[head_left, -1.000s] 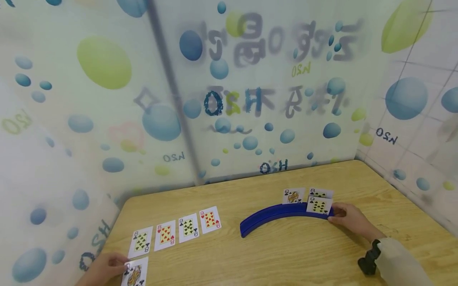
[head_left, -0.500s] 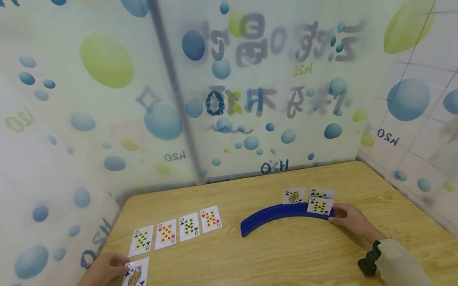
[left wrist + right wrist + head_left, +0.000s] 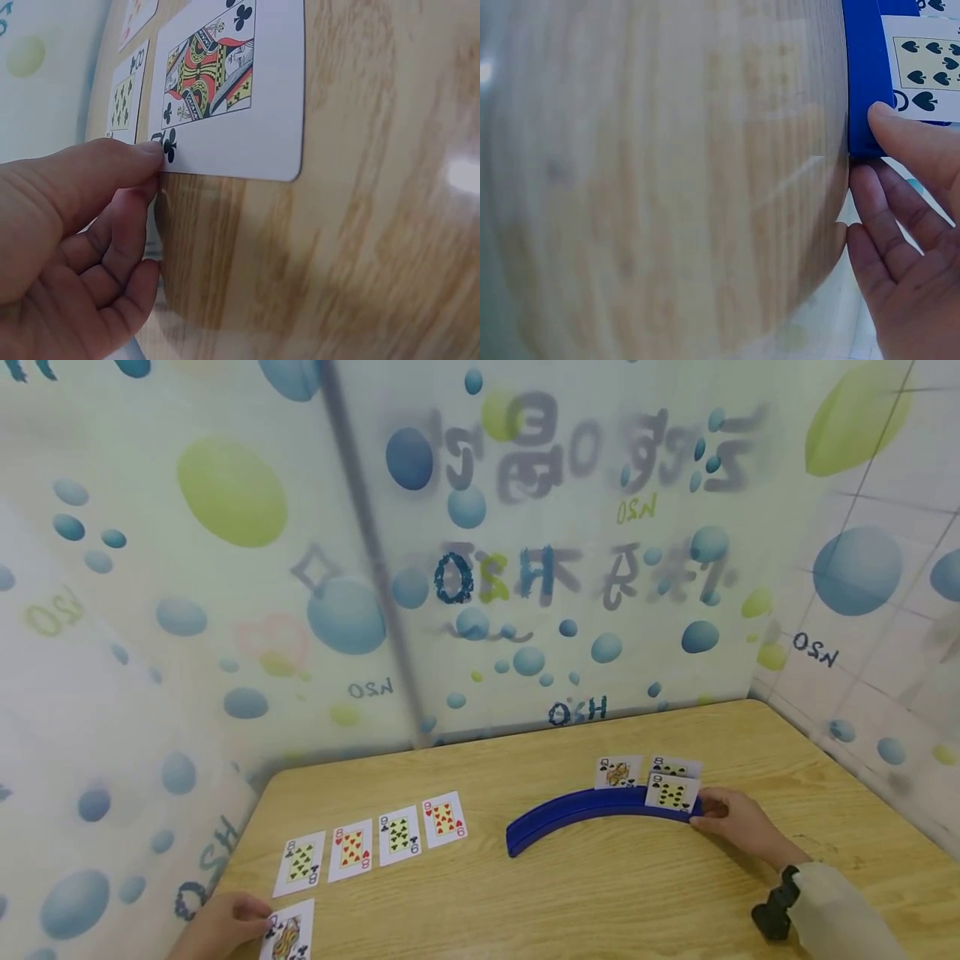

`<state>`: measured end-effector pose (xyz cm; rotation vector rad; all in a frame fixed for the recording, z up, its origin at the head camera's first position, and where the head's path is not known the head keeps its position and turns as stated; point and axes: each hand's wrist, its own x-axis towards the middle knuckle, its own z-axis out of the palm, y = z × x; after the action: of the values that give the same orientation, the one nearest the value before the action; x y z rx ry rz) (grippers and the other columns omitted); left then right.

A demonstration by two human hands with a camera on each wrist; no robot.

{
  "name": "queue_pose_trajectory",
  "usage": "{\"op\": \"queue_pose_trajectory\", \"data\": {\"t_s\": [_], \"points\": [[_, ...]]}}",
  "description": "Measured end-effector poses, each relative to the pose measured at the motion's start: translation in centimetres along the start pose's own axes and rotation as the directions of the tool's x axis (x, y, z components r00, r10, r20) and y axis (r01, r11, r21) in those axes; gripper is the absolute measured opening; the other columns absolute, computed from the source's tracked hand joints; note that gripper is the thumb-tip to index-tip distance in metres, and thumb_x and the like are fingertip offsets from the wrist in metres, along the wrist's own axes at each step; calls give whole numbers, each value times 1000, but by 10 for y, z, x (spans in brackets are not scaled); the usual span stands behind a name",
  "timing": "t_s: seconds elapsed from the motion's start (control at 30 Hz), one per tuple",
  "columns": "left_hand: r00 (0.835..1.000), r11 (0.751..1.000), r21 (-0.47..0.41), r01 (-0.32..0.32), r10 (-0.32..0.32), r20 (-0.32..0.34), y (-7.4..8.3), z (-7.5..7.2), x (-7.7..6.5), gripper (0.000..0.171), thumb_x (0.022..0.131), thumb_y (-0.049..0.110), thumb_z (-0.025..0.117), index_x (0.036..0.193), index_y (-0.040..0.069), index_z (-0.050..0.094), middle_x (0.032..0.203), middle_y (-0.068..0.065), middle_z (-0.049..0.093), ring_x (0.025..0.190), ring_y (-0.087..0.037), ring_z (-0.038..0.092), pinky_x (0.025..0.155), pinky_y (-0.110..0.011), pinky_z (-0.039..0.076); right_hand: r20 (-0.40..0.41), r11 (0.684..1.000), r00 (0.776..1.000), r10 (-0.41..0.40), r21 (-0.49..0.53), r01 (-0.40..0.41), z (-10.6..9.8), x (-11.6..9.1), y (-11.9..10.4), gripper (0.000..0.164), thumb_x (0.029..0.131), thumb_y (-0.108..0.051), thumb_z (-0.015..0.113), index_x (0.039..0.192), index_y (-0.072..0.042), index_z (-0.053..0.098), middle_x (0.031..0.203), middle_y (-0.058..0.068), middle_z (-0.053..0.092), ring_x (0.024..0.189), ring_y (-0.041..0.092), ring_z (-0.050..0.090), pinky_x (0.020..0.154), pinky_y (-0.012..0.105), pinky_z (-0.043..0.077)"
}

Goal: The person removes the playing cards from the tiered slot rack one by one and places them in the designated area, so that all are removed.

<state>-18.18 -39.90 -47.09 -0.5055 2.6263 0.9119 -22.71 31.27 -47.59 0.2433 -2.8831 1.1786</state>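
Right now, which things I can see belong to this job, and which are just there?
Belongs, apparently:
queen of clubs, corner in the left fingers
eight of clubs, eight of hearts, nine of clubs, nine of hearts, flat
blue card holder, end in the right fingers
its three standing cards

Just there:
bubble-patterned backdrop
black wristband
wooden table

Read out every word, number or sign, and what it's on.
"8" on the eight of clubs and eight of hearts
"9" on the nine of clubs and nine of hearts
"Q" on the queen of clubs
"Q" on the queen in the blue rack
"8" on the rack's half-hidden rear card
"9" on the nine of spades in front
"H2O", reversed, repeated on the patterned backdrop
Too blurred to read: the large grey writing
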Motion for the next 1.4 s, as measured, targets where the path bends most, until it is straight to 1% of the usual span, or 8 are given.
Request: {"op": "queue_pose_trajectory", "data": {"t_s": [0.37,0.5,0.63,0.87,1.03,1.13,1.27,1.4], "points": [[999,999,14,33,-33,-9,1,4,0,22,80,14,69,95,-1,64,79,-4,61,72,-17,55,66,-36,44,8,1000,1000,6,-6,-6,-1,0,-2,48,81,-13,69,115,16,51,101,21,60,89,29,59,71,37,49],[999,1000,0,-16,16,-39,13,2,-12,23,80,15,69,97,1,64,79,-3,61,72,-17,55,66,-37,44,3,1000,1000,6,-7,-6,-1,0,-1,46,81,-13,69,115,15,52,100,20,61,88,28,59,71,36,49],[986,991,25,-133,135,-99,36,4,-28,19,79,12,68,94,1,64,77,-1,62,71,-16,57,67,-38,45,3,1000,1000,-7,0,7,-2,0,-1,46,81,-12,69,115,15,52,99,19,61,87,27,60,70,35,49],[914,930,81,-359,368,-172,88,17,-52,12,77,2,69,89,2,65,72,1,60,67,-14,57,63,-31,49,8,1000,1000,-8,0,8,-1,0,-1,47,81,-13,70,114,16,52,99,20,61,87,28,59,71,37,49],[807,816,50,-575,577,-130,124,29,-57,13,78,2,69,89,2,64,72,2,59,64,-8,56,58,-24,47,11,1000,1000,7,-2,-7,-1,0,0,48,81,-14,69,114,16,52,99,20,61,88,29,59,72,38,49],[753,757,-2,-654,650,-98,145,36,-56,13,79,3,69,91,1,63,73,1,61,64,-9,56,57,-24,47,11,1000,1000,17,-7,-17,-1,1,0,48,81,-14,70,115,15,52,100,20,61,88,29,59,72,38,48],[755,753,-57,-656,651,-79,169,49,-49,11,81,4,67,92,5,64,75,1,61,66,-12,57,56,-25,47,11,1000,1000,23,-7,-23,-1,1,-1,49,81,-13,70,115,16,51,100,21,60,89,30,59,73,39,49],[732,728,-75,-682,678,-65,190,63,-43,10,83,5,66,92,8,64,78,2,61,69,-13,57,58,-26,47,12,1000,1000,16,0,-16,-1,1,-1,47,81,-13,70,115,15,52,100,21,61,88,29,59,72,39,49]]}}
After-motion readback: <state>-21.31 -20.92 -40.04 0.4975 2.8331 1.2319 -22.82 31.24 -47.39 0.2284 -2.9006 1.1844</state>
